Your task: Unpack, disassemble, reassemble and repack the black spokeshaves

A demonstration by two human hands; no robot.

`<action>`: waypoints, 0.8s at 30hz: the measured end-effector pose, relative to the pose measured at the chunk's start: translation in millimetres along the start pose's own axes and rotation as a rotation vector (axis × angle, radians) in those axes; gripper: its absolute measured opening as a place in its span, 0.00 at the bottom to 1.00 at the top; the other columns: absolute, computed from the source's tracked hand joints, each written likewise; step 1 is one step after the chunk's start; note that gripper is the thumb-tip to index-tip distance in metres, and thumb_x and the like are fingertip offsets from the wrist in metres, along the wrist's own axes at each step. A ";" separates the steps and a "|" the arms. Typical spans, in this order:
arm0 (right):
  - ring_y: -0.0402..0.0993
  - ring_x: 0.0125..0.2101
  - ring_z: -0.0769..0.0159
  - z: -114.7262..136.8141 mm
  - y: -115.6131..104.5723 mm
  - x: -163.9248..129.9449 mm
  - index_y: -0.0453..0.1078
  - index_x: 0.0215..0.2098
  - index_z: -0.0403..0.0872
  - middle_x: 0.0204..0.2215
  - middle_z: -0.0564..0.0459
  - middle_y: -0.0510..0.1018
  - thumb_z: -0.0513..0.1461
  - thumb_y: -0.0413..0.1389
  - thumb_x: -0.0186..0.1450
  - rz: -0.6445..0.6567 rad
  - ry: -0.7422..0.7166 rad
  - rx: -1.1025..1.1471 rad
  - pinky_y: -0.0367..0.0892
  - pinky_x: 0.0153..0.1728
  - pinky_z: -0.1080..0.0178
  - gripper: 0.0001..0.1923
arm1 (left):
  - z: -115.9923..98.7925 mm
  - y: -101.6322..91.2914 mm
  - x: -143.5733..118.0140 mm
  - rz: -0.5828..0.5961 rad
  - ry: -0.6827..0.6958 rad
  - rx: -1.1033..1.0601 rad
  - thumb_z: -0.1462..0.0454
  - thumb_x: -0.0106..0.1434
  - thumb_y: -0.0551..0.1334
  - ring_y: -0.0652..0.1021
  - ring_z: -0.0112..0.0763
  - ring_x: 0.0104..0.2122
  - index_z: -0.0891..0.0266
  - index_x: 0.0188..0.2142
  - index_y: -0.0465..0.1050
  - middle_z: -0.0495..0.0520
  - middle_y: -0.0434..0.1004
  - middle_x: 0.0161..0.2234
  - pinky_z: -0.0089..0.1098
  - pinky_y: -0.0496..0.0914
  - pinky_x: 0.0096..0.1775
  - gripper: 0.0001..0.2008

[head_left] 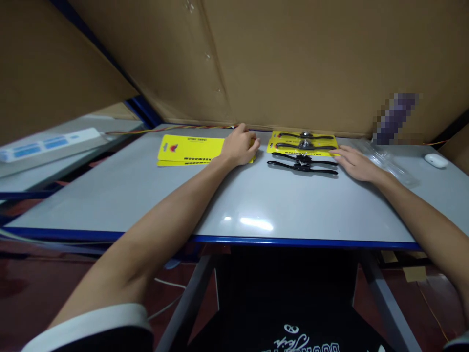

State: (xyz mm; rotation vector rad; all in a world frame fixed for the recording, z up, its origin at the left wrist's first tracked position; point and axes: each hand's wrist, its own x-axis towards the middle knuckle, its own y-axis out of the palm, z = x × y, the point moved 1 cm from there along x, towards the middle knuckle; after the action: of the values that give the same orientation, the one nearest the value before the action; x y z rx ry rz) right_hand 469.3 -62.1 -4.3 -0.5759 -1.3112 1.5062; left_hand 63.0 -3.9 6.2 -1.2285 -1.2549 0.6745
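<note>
The left hand rests curled, holding nothing, on the right end of the flat yellow printed cards, while the right hand lies spread flat just right of the black two-handled metal spokeshaves, whose long axes run left-right between both hands.

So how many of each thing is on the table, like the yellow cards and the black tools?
Black tools: 4, two on bare table, two on yellow cards
Yellow cards under tools: 2
Yellow cards without tools: 2, under the left hand
Clear plastic shells: cannot tell, beside the right hand
White case: 1
Total counted: 9
</note>
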 end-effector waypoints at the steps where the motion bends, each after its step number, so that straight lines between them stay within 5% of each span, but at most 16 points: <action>1: 0.67 0.71 0.46 -1.7 -4.6 -0.1 0.79 0.59 0.47 0.68 0.36 0.75 0.45 0.50 0.79 -0.030 0.031 -0.043 0.59 0.73 0.44 0.20 | -0.3 -1.6 -0.4 -0.011 0.003 -0.009 0.54 0.76 0.51 0.77 0.57 0.54 0.64 0.49 0.81 0.70 0.75 0.56 0.50 0.72 0.55 0.23; 6: 0.67 0.70 0.33 -10.2 -42.9 -5.8 0.77 0.50 0.40 0.69 0.27 0.71 0.38 0.53 0.74 -0.185 0.309 -0.320 0.59 0.70 0.34 0.14 | -5.5 -2.8 -1.0 -0.083 0.079 -0.023 0.54 0.77 0.50 0.77 0.55 0.52 0.62 0.45 0.79 0.67 0.78 0.50 0.49 0.72 0.54 0.21; 9: 0.73 0.64 0.29 -11.6 -63.4 -15.6 0.69 0.64 0.34 0.58 0.22 0.78 0.41 0.58 0.74 -0.075 0.613 -0.461 0.56 0.68 0.30 0.25 | -10.8 -0.9 -0.7 -0.121 0.168 -0.020 0.54 0.76 0.49 0.77 0.53 0.51 0.62 0.44 0.80 0.66 0.79 0.47 0.49 0.71 0.52 0.23; 12: 0.75 0.61 0.29 -10.3 -73.8 -25.6 0.66 0.68 0.36 0.60 0.20 0.77 0.44 0.60 0.74 0.053 0.803 -0.419 0.67 0.59 0.37 0.30 | -18.8 -2.7 -2.9 -0.155 0.291 0.020 0.54 0.75 0.51 0.77 0.52 0.48 0.62 0.44 0.82 0.65 0.80 0.44 0.49 0.71 0.52 0.22; 16: 0.78 0.56 0.30 -0.8 -81.2 -30.2 0.75 0.60 0.39 0.57 0.22 0.78 0.42 0.62 0.73 0.021 0.769 -0.391 0.72 0.50 0.42 0.22 | -39.4 -10.2 -14.5 -0.118 0.471 0.049 0.54 0.74 0.53 0.78 0.50 0.46 0.61 0.44 0.83 0.64 0.82 0.42 0.47 0.72 0.49 0.22; 20: 0.79 0.51 0.32 21.2 -86.9 -28.3 0.76 0.61 0.37 0.49 0.24 0.82 0.44 0.61 0.72 -0.092 0.702 -0.477 0.71 0.48 0.41 0.24 | -66.9 -14.1 -32.9 0.022 0.586 0.093 0.53 0.75 0.53 0.80 0.52 0.49 0.61 0.49 0.83 0.65 0.84 0.46 0.49 0.74 0.50 0.23; 24: 0.79 0.50 0.36 46.2 -76.0 -23.0 0.76 0.61 0.39 0.50 0.27 0.83 0.46 0.60 0.73 -0.239 0.406 -0.380 0.70 0.51 0.42 0.24 | -84.5 -12.5 -46.2 0.130 0.633 0.105 0.54 0.75 0.54 0.82 0.52 0.51 0.63 0.54 0.82 0.66 0.84 0.50 0.50 0.75 0.52 0.22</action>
State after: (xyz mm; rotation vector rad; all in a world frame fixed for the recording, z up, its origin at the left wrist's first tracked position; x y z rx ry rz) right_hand 467.0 -110.8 73.5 -0.8819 -1.2931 0.8898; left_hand 128.1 -75.5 14.2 -1.3056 -0.6126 0.3864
